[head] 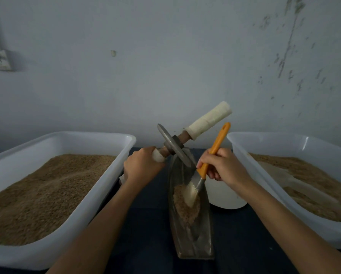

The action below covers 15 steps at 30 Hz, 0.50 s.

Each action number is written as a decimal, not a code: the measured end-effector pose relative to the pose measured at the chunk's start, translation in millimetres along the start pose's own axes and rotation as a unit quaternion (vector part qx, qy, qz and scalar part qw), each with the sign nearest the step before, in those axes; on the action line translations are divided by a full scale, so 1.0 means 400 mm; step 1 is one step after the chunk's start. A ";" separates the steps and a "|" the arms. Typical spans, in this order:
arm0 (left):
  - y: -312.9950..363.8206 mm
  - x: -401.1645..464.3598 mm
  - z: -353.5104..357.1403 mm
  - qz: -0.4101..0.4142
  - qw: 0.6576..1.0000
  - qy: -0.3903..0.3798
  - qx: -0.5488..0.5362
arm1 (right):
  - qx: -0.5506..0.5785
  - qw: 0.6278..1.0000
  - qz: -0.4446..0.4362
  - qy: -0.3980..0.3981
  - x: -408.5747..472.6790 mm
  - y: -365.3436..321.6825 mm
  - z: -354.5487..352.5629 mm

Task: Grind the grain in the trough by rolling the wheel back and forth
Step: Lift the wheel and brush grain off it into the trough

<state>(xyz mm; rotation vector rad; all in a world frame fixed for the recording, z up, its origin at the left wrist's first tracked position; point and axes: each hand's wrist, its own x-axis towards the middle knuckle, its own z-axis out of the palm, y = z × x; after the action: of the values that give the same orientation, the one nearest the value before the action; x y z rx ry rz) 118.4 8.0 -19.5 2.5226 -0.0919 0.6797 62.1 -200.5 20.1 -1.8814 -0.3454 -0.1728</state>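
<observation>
A narrow metal trough [206, 244] lies lengthwise on the dark table in front of me. A heap of ground grain [182, 209] sits in its middle. My left hand [142, 167] grips the left handle of the grinding wheel [173, 145]. The metal disc is tilted and lifted over the trough's far end, its cloth-wrapped right handle [210, 120] pointing up to the right. My right hand [223, 167] holds an orange-handled brush [213, 153]. Its pale bristles [191, 191] touch the grain heap.
A large white tub [110, 175] full of brown grain stands at the left. Another white tub [250, 155], partly filled with grain, stands at the right. A white bucket [225, 196] sits between the trough and the right tub. A wall rises close behind.
</observation>
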 end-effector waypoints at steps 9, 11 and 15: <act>0.001 0.001 -0.005 -0.003 1.000 -0.004 0.002 | -0.063 0.992 0.084 -0.075 -0.001 0.034 0.018; 0.001 0.001 -0.004 -0.004 1.000 -0.001 0.010 | -0.050 0.995 0.085 -0.021 0.004 0.035 0.010; 0.000 0.001 -0.004 -0.005 1.000 0.006 0.004 | 0.041 0.987 0.105 0.113 0.020 0.030 -0.021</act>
<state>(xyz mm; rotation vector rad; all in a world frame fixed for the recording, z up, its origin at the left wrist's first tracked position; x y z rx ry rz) 118.1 8.9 -18.3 2.5248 -0.0736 0.6919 73.8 -210.9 14.5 -1.7820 0.0015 -0.2217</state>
